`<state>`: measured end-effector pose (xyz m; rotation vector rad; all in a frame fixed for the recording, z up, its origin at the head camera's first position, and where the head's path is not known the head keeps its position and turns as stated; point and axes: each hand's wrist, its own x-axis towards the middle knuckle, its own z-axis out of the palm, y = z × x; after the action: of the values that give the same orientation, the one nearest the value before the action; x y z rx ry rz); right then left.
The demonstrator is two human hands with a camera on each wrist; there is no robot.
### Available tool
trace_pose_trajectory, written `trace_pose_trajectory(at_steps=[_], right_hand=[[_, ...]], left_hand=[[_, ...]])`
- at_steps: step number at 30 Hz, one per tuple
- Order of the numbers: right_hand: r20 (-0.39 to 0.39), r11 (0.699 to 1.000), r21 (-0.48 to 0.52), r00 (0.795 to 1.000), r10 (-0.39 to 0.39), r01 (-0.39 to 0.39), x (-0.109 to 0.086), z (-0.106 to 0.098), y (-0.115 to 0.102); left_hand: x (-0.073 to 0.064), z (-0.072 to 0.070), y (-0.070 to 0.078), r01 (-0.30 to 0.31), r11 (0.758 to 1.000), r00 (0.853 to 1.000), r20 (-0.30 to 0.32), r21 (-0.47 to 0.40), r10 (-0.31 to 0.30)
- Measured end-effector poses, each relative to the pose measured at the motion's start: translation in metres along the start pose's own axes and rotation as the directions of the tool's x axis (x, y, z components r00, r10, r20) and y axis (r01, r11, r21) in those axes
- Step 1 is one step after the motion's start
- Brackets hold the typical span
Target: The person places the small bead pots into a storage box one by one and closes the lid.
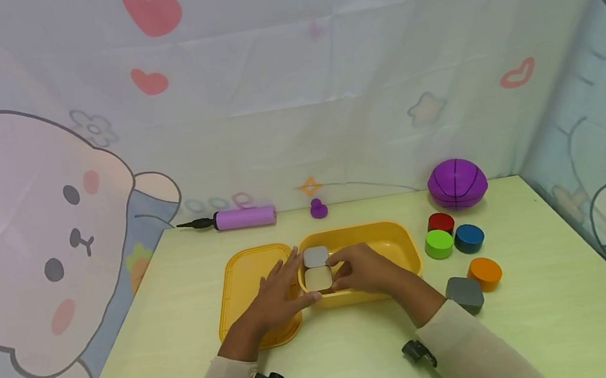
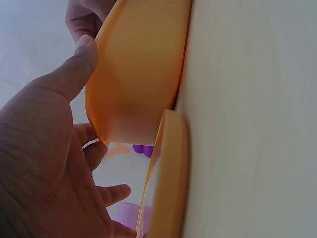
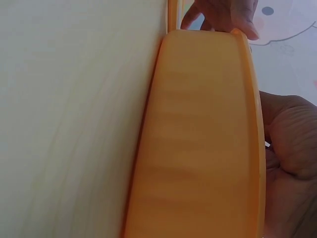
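Note:
A yellow plastic box (image 1: 395,247) stands in the middle of the table. At its left end lie two rounded-square pieces, a light grey one (image 1: 316,256) behind and a cream one (image 1: 318,279) in front. My right hand (image 1: 363,268) reaches into the box and pinches the cream piece at its right side; the fingertips are partly hidden. Spread around the box's left corner, my left hand (image 1: 274,299) touches the rim with its thumb and forefinger. In the left wrist view the left fingers (image 2: 114,194) are nearly straight. A yellow lid (image 1: 243,281) lies beneath the left hand.
Right of the box are red (image 1: 441,222), green (image 1: 439,244), blue (image 1: 469,238) and orange (image 1: 485,274) round pieces, plus a dark grey one (image 1: 465,294). Along the back edge lie a purple pump (image 1: 246,217), a small purple knob (image 1: 319,209) and a purple ball (image 1: 457,184).

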<state>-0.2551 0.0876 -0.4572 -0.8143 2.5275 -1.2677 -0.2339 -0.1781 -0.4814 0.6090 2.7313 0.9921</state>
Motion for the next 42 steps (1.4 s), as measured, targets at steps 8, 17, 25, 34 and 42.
trace_pose_trajectory(at_steps=[8,17,25,34,42], right_hand=[[-0.025,0.999,-0.01,0.999,0.032,-0.032,-0.005,-0.005,0.0],[-0.116,1.0,-0.022,0.993,-0.023,0.02,-0.023,-0.02,0.008],[-0.177,0.999,-0.029,0.984,-0.024,0.019,-0.043,-0.04,0.016],[-0.28,0.998,-0.035,0.959,0.032,-0.044,-0.067,-0.063,0.03],[-0.413,0.995,-0.04,0.908,0.068,-0.093,-0.094,-0.088,0.044]], left_hand=[[0.001,0.001,-0.004,-0.006,1.0,1.0,0.002,0.006,0.006],[0.001,0.002,-0.006,0.013,1.0,1.0,0.012,-0.002,-0.013],[0.004,0.004,-0.008,-0.011,1.0,1.0,-0.002,0.01,0.011],[0.004,0.004,-0.008,-0.022,1.0,1.0,0.002,0.01,0.022],[0.003,0.003,-0.008,-0.012,1.0,1.0,0.003,0.009,0.011]])
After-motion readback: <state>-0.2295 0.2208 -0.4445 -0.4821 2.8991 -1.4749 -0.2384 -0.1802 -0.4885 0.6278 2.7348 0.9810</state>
